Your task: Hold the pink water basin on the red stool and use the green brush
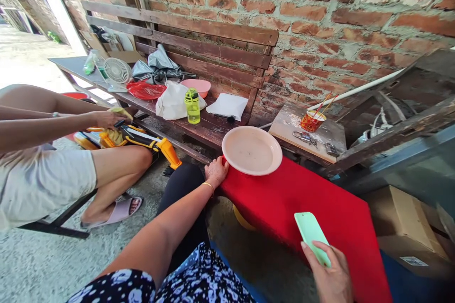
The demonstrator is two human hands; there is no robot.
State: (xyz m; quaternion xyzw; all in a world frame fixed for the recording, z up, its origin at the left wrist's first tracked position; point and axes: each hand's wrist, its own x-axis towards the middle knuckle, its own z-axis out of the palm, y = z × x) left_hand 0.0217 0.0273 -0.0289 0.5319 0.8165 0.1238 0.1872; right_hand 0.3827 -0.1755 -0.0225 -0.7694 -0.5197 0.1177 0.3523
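Observation:
My left hand (pixel 217 171) rests on the near left corner of a red-covered table (pixel 320 194), its fingers spread over the edge and holding nothing. Beside it on the red surface sits a round pale pink basin (pixel 249 168), which looks to have water in it. At the lower right my right hand (pixel 330 267) is closed around one end of a flat mint-green slab (pixel 311 229) with rounded corners and a small dark spot near its far end. What kind of thing the slab is, I cannot tell. It is held above the table's near edge.
Left, another person's hands (pixel 115 117) work near a yellow-and-black tool (pixel 145 139). A wooden bench (pixel 181 125) carries a green bottle (pixel 192 106), white bag, red bag and fan (pixel 117 72). Padlocks (pixel 302 136) and a red cup (pixel 313 121) sit right; cardboard box (pixel 408 227) below.

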